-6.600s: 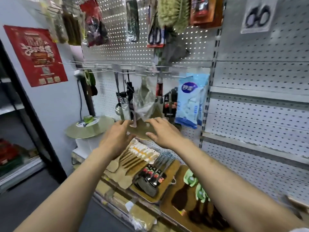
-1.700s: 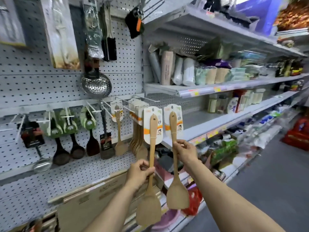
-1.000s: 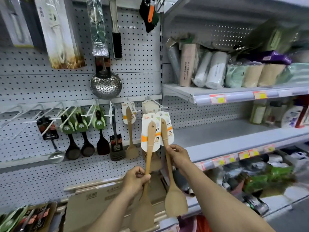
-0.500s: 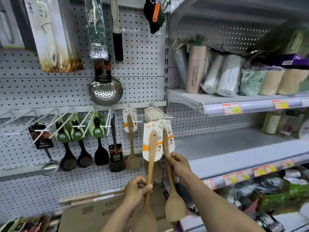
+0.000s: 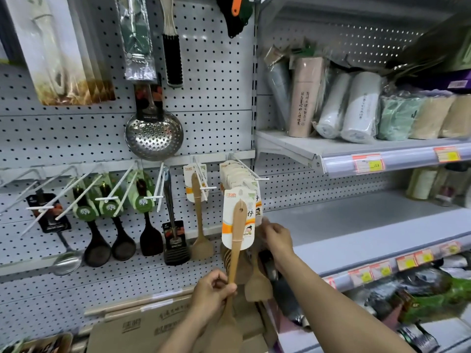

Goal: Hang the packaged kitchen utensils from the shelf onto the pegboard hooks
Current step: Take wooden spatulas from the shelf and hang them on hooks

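Since half a second ago the right hand [image 5: 276, 236] has carried its wooden spatula [image 5: 258, 286] up toward the crowded hook [image 5: 251, 174] at the pegboard's [image 5: 76, 138] right edge, so that its card now sits mostly hidden behind the other spatula's card, while the left hand has barely shifted. The left hand [image 5: 212, 295] has its fingers curled round the handle of a second wooden spatula [image 5: 235, 253], held upright in front of the board with its white and orange card [image 5: 238, 220] at the top and its blade low beside the forearm. The right hand's fingers pinch near its own spatula's card; the exact hold is blurred. Two spatulas are in hand. On the hooks hang one lone wooden spatula [image 5: 200, 215], a bunch of carded ones on the crowded hook whose number cannot be told, three black utensils with green cards [image 5: 112, 207], one slotted black turner [image 5: 174, 240], one steel ladle [image 5: 65, 261] and one perforated steel skimmer [image 5: 154, 135] higher up. A cardboard box [image 5: 142, 327] lies below the board. The upper shelf [image 5: 293, 145] holds rolled and wrapped goods.
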